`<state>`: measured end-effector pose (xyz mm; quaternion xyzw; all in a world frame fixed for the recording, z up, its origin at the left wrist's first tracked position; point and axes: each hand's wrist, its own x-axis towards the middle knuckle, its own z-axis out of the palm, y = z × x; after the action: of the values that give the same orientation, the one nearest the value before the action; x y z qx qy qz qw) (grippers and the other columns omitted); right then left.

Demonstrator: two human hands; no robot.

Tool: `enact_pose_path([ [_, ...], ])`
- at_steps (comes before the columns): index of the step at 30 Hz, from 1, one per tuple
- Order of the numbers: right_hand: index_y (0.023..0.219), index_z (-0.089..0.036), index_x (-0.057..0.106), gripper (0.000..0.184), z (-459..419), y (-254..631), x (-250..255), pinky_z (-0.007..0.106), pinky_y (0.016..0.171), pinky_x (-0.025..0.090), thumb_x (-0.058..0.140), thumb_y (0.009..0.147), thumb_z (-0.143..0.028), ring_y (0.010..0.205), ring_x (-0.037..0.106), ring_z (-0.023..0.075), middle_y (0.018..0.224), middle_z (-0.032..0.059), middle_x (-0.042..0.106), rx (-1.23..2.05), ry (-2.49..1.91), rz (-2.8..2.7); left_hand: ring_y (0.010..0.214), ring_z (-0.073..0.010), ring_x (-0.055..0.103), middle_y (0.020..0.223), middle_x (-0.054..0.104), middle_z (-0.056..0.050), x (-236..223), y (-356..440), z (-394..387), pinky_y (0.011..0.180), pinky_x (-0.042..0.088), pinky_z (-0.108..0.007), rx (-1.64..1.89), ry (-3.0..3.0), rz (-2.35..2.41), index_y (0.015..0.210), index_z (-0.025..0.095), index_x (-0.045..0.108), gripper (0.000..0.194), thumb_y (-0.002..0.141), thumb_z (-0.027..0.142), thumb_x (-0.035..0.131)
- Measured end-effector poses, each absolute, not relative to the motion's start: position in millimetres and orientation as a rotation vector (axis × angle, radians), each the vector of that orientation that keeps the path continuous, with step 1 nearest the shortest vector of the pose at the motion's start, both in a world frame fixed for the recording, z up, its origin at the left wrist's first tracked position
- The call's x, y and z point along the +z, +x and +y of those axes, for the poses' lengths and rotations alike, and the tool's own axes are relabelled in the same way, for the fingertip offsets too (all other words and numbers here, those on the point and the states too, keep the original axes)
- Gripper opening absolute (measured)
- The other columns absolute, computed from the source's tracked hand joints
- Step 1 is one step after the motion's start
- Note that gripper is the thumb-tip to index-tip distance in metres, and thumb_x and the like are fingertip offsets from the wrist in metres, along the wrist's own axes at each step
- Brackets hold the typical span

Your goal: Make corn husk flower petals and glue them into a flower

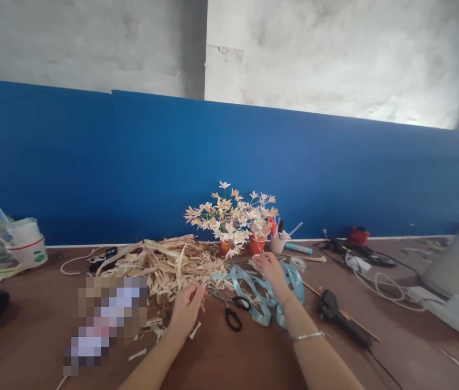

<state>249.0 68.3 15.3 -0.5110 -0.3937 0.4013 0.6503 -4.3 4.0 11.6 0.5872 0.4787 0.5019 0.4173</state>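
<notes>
My left hand is closed in a pinch just above the table, beside a heap of dry pale husk strips; anything between its fingertips is too small to name. My right hand, a bracelet on its wrist, reaches forward over a tangle of light blue ribbon. Its fingers are pinched together at a small pale piece that I cannot make out, just in front of a red cup. Pale handmade flowers on stems stand behind it. Black-handled scissors lie between my hands.
A black glue gun with its cord lies at right, near a white power strip and cables. A pen cup and tape roll stand farther back. White cups are at far left. A blue partition runs behind the table.
</notes>
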Motion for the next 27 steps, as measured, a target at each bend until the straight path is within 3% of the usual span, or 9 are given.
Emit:
enact_pose_path([
  [4,0.074,-0.019,0.047,0.015,44.5,246.2,31.6,0.031,0.078,0.054,0.059,0.076,-0.028,0.082,0.068,0.0181,0.079,0.0056,0.069,1.045,-1.063,-0.8,0.047,-0.0139,0.052,0.049,0.056,0.002,9.9,-5.5,5.8,0.053,0.041,-0.025,1.291,1.562,1.24,0.062,0.017,0.061,0.031,0.074,0.045,0.054],
  [7,0.077,-0.017,0.05,0.006,27.2,240.5,49.2,0.027,0.073,0.056,0.055,0.078,-0.014,0.083,0.068,0.0195,0.079,0.0102,0.07,1.31,-0.987,-0.616,0.065,-0.0183,0.06,0.072,0.067,-0.003,7.7,-6.7,8.1,0.064,0.046,-0.029,1.372,1.622,1.257,0.075,0.019,0.068,0.016,0.07,0.032,0.06],
  [10,0.081,-0.014,0.052,0.008,15.5,226.5,60.2,0.021,0.064,0.057,0.051,0.079,-0.006,0.079,0.069,0.0173,0.083,0.0122,0.071,1.586,-0.934,-0.452,0.084,-0.0227,0.059,0.09,0.068,-0.006,6.8,-7.2,9.2,0.076,0.046,-0.034,1.439,1.696,1.234,0.083,0.022,0.07,0.018,0.067,0.024,0.062],
  [16,0.084,-0.009,0.054,0.01,7.0,181.2,56.8,0.017,0.059,0.056,0.045,0.084,-0.006,0.064,0.069,0.0137,0.078,0.0135,0.071,1.924,-0.91,-0.364,0.096,-0.0264,0.053,0.094,0.064,-0.007,9.1,-6.9,7.1,0.089,0.039,-0.042,1.501,1.903,1.205,0.081,0.025,0.071,0.022,0.061,0.018,0.068],
  [23,0.08,-0.011,0.055,0.006,3.8,159.4,46.9,0.016,0.059,0.053,0.05,0.083,-0.011,0.071,0.068,0.0126,0.083,0.0114,0.07,1.91,-0.901,-0.463,0.098,-0.0258,0.051,0.096,0.063,-0.007,9.5,-7.2,6.3,0.089,0.037,-0.041,1.442,1.987,1.249,0.068,0.023,0.068,0.016,0.061,0.011,0.062],
  [27,0.077,-0.018,0.059,0.009,0.3,155.9,34.2,0.014,0.05,0.044,0.065,0.074,-0.023,0.066,0.063,0.0093,0.08,0.0003,0.068,1.673,-0.854,-0.68,0.088,-0.0235,0.055,0.088,0.064,-0.006,9.0,-5.6,7.7,0.082,0.041,-0.035,1.416,1.696,1.228,0.059,0.021,0.066,0.006,0.063,0.024,0.066],
])
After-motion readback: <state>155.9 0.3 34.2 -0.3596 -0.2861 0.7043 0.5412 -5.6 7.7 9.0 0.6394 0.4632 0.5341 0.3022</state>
